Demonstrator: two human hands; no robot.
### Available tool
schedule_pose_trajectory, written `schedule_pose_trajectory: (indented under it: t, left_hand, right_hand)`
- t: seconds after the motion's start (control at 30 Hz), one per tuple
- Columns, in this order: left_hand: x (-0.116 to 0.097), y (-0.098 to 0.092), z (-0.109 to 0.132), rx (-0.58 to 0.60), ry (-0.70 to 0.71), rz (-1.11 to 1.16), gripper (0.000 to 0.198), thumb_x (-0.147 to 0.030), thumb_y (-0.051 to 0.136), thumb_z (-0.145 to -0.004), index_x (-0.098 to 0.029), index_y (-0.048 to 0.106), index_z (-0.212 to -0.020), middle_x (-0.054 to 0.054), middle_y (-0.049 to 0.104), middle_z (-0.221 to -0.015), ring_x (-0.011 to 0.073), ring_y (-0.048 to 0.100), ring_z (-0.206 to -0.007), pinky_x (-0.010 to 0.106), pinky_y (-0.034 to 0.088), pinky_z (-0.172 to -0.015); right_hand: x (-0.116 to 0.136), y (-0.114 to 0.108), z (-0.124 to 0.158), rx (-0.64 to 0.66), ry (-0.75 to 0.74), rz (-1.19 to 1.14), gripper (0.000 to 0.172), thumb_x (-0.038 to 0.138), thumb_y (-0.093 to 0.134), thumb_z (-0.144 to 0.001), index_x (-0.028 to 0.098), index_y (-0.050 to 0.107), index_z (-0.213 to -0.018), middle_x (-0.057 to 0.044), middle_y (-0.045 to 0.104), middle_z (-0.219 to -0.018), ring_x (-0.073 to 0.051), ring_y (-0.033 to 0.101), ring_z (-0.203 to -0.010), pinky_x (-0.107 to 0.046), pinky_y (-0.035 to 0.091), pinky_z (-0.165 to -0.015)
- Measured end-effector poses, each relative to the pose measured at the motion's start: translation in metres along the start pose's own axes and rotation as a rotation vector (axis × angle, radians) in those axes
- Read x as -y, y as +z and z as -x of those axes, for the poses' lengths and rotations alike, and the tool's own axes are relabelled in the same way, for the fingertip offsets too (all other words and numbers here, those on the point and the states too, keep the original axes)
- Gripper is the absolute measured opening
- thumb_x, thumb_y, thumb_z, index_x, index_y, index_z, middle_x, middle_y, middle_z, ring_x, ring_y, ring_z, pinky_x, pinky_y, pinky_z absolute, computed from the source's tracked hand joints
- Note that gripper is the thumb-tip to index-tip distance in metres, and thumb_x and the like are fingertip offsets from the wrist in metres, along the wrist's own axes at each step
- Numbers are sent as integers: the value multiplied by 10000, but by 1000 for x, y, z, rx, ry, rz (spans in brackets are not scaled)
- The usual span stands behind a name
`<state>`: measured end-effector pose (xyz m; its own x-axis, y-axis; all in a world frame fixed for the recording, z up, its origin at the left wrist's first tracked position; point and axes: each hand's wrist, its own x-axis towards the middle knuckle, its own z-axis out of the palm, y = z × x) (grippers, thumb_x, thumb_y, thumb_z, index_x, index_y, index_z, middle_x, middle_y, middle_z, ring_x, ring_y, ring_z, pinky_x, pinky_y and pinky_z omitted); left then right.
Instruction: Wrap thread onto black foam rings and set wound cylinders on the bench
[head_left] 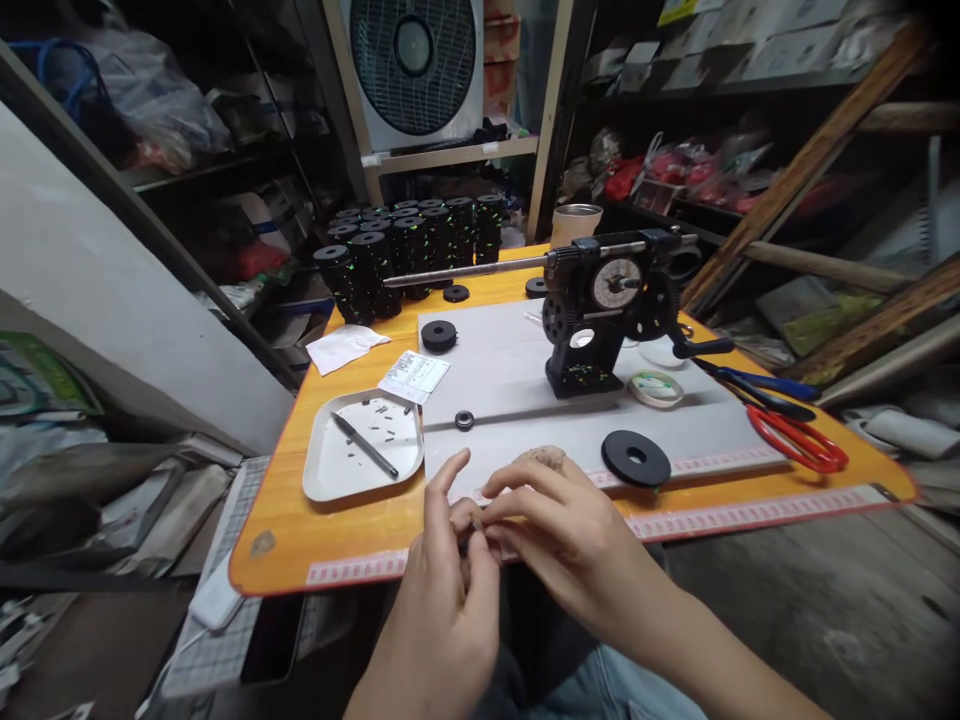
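My left hand [459,590] and my right hand [566,520] meet at the table's near edge. Fingertips of both are closed together around something small and dark, mostly hidden and too small to name. One left finger points up, away from the pinch. Just beyond my right hand lie a crumpled brownish piece [546,458] and a flat black disc [636,458] with a centre hole. A small black ring [464,420] rests farther back on the white board [495,370]. To the left, a white tray [315,470] carries a pen [365,445] and several tiny dark bits.
A black hand-crank winding machine [585,350] stands on the board, its threaded rod reaching left. Around it are a tape roll [655,390], red-handled scissors [806,445] and a black spool [439,335]. Stacked black discs [371,265] fill the far left; a measuring strip [750,512] runs along the front.
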<state>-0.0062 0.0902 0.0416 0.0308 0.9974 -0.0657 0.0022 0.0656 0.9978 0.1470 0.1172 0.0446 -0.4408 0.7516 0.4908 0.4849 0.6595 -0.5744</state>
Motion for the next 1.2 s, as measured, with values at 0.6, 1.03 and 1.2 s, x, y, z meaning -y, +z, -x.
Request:
schedule_pose_trajectory:
  t: [0.6, 1.03, 1.2]
  left_hand:
    - [6, -12, -24, -105, 22, 129, 443, -350, 529, -955, -306, 403, -1377, -62, 480, -637, 115, 447, -615, 229, 377, -634]
    - [19, -9, -24, -198, -11, 69, 446, -374, 536, -947, -328, 397, -1368, -55, 518, -642, 101, 431, -551, 210, 328, -498]
    - [19, -10, -25, -197, -6, 79, 447, -372, 531, -951, -336, 394, -1375, -57, 510, -631, 100, 436, -560, 204, 333, -507]
  right_hand:
    - [-15, -2, -14, 20, 46, 98, 150, 48, 433, -937, 178, 499, -904, -54, 540, -984, -207, 453, -899, -372, 342, -756]
    - [-24, 5, -11, 56, 65, 59, 178, 21, 391, -932, 183, 464, -927, -63, 532, -1001, -218, 451, -910, -396, 340, -778]
    - [-31, 7, -7, 38, 89, 13, 188, 22, 384, -939, 197, 450, -948, -65, 531, -995, -226, 466, -938, -397, 365, -806]
